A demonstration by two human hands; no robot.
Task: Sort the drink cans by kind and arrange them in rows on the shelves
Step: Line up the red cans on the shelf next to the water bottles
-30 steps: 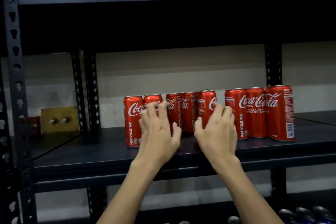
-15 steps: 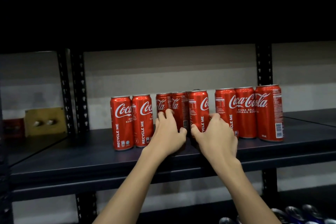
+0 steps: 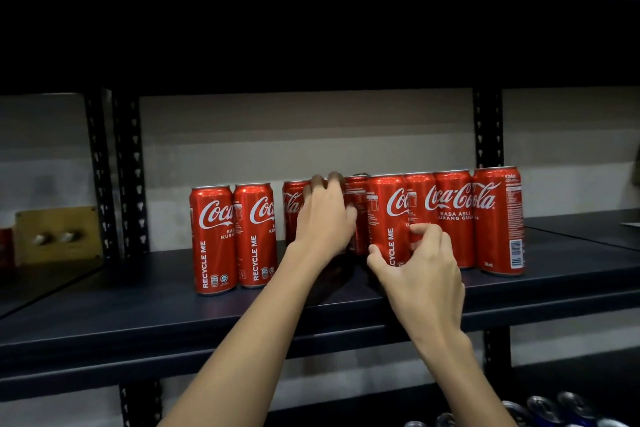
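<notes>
Red Coca-Cola cans (image 3: 453, 218) ("RECYCLE ME"); left hand (image 3: 322, 218), right hand (image 3: 420, 265) each gripping one.

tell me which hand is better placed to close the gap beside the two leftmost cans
Left, probably. The left hand already grips a can bordering that gap; the right hand holds a can further right.

red cans (image 3: 213, 239) w/ white script, dark navy shelf (image 3: 138, 315), beige wall (image 3: 294, 135)

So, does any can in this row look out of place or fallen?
None has fallen; all red cans on the shelf stand upright. The row is uneven: two left cans stand apart, nearer the front edge. Both hands are at the middle cans.
</notes>
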